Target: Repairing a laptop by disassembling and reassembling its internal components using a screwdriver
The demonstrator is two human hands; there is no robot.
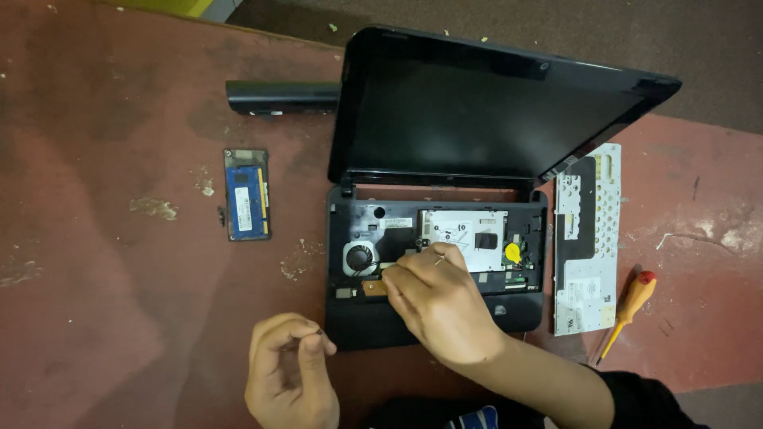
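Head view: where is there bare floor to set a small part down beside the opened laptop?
Bare red floor lies left of the laptop, below the blue memory module, beside the left hand. Another patch lies far right, beyond the screwdriver. Crowded: between laptop and detached keyboard, and around the right hand.

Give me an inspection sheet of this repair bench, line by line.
Surface: reddish worn table, scuffed, with pale flecks.
Job's things: opened laptop, keyboard off, fan and metal plate exposed; screen upright.
Clutter: removed keyboard face down at right; orange-handled screwdriver beside it; blue memory card and black battery at left.
Grippers: right hand inside the chassis, pinching a small metal piece; left hand pinching something tiny, perhaps a screw.
Cables: nothing seen.
Surroundings: dark floor beyond the table's edge.
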